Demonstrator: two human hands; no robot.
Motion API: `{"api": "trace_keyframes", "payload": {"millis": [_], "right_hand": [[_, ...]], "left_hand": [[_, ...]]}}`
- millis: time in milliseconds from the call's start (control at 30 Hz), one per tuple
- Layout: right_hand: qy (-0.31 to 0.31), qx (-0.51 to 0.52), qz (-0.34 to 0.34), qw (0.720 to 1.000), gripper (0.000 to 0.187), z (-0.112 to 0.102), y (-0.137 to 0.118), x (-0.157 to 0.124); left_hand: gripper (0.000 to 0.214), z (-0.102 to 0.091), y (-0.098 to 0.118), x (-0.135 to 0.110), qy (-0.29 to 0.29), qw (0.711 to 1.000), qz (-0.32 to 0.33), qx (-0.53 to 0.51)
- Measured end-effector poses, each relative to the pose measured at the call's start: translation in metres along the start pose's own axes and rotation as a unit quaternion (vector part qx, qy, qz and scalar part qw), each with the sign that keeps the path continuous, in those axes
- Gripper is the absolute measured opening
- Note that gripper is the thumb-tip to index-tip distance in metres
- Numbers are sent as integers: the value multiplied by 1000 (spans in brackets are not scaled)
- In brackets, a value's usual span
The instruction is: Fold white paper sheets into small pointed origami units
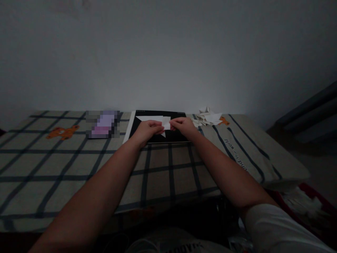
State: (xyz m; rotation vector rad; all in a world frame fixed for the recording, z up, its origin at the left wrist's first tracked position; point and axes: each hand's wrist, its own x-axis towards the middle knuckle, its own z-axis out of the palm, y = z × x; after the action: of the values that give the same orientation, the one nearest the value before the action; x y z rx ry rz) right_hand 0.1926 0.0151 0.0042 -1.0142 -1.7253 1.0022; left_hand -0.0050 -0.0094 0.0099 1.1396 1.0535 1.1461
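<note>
The white sleeve [273,225] is sitting nearest as I'm watching the left hand [149,130] and right hand [184,125] pinching paper [166,122] over the black pad [175,137], uneven pulling possibly tearing it.

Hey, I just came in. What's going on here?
A person pinches a pointed piece of white paper between the fingers of the left hand and right hand, over a black board on a checked cloth. Folded white paper pieces lie beyond the right hand; a blurred-out purple object lies off to the left.
</note>
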Motion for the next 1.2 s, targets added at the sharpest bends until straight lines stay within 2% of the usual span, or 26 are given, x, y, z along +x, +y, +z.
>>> {"api": "trace_keyframes", "payload": {"millis": [167, 333, 533, 667, 833, 967, 1200], "right_hand": [[-10, -12, -1, 1000, 26, -2, 3, 0], [-20, -5, 7, 1000, 24, -2, 6, 1], [-36, 75, 39, 996, 27, 1, 1, -1], [-23, 107, 43, 993, 28, 2, 1, -1], [0, 80, 24, 996, 22, 0, 4, 0], [17, 36, -6, 999, 21, -3, 0, -2], [17, 23, 4, 1000, 23, -4, -5, -3]], "left_hand": [[24, 1, -2, 1, -2, 1000, 14, 12], [31, 1, -3, 4, 21, 999, 40, 24], [34, 0, -2, 5, 41, 996, 68, 42], [37, 0, -3, 4, 35, 996, 76, 36], [37, 1, -2, 1, 0, 998, 63, -4], [34, 1, 1, 2, -14, 999, 16, -43], [29, -1, -2, 3, -27, 999, 10, -18]]}}
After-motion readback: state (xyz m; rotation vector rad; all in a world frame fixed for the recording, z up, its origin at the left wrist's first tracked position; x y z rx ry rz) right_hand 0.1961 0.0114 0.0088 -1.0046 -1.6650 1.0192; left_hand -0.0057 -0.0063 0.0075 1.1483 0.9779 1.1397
